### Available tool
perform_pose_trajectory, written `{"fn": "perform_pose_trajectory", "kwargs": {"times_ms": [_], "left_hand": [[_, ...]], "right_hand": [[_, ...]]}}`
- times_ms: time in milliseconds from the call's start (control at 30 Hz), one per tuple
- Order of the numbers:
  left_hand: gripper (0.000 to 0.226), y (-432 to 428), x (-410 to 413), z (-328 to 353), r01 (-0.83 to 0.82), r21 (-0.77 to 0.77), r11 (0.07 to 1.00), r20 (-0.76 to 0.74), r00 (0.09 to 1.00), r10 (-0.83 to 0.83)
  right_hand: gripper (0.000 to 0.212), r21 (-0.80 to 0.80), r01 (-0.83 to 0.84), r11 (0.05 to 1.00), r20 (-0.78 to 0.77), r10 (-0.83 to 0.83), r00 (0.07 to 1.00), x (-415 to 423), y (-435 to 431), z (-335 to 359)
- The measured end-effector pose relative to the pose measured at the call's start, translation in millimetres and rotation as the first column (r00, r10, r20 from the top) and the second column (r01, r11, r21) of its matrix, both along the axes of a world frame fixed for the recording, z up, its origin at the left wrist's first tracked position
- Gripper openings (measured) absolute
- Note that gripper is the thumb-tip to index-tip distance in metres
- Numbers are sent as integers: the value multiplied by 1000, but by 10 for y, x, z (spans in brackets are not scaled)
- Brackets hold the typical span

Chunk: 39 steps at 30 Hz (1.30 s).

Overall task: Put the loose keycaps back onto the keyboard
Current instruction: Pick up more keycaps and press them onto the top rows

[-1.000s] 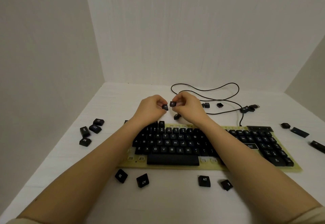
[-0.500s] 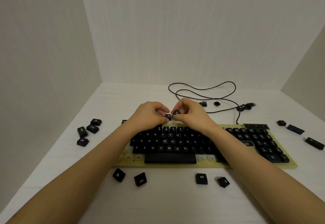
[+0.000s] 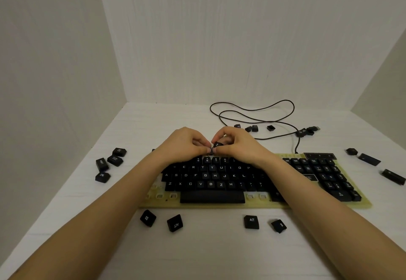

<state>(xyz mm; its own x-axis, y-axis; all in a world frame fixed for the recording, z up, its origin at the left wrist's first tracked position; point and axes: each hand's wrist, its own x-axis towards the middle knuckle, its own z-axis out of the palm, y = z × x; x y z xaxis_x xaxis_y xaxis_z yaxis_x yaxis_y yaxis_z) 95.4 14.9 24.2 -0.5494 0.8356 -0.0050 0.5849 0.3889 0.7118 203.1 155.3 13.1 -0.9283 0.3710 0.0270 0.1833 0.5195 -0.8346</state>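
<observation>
A keyboard (image 3: 252,205) with a yellowish base and black keys lies across the white table. Both hands are at its top row, near the middle. My left hand (image 3: 182,145) pinches a small black keycap (image 3: 211,151) down at the top row. My right hand (image 3: 237,145) holds another small keycap (image 3: 217,144) right beside it, fingertips touching the left hand's. Loose keycaps lie around: several at the left (image 3: 109,163), several in front (image 3: 175,222), several behind near the cable (image 3: 252,128), and long ones at the right (image 3: 370,159).
The black cable (image 3: 252,110) loops behind the keyboard to a plug (image 3: 307,130). White walls close in the table at the left, back and right. Empty key sockets (image 3: 159,196) show along the bottom row, either side of the space bar.
Both hands have come down and toward me, from above the table behind the keyboard to its top row, each still holding its keycap.
</observation>
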Motion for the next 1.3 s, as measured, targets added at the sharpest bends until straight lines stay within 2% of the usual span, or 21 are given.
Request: {"fn": "perform_pose_trajectory", "kwargs": {"times_ms": [167, 267, 467, 700, 867, 1033, 1167, 1300], "left_hand": [[27, 26, 29, -11, -9, -40, 999, -84, 996, 6], [24, 31, 46, -4, 21, -74, 997, -180, 983, -34], [20, 32, 42, -21, 25, -64, 998, -224, 974, -39], [14, 38, 3, -24, 2, -18, 1000, -120, 993, -4], [26, 87, 70, -82, 6, 53, 999, -72, 997, -2], [32, 167, 182, -95, -6, 134, 991, -112, 993, 21], [22, 174, 178, -97, -30, 169, 985, -116, 992, 50], [18, 163, 159, -138, -37, 147, 988, -121, 991, 55]], "right_hand": [[14, 14, -9, 1000, -28, 10, 1000, 13, 7, -29], [14, 22, -14, 1000, -53, 15, 998, 22, 4, -52], [18, 105, -27, 994, -86, 36, 996, 38, -52, -83], [17, 45, 54, 998, -80, -50, 995, 18, -12, -88], [20, -14, 153, 988, -106, -154, 982, 30, -31, -66], [21, -60, 198, 978, -188, -206, 960, 14, -59, -53], [16, -83, 174, 981, -200, -188, 962, 64, -31, -30], [7, -40, 98, 994, -121, -102, 987, 127, 27, -8]]}}
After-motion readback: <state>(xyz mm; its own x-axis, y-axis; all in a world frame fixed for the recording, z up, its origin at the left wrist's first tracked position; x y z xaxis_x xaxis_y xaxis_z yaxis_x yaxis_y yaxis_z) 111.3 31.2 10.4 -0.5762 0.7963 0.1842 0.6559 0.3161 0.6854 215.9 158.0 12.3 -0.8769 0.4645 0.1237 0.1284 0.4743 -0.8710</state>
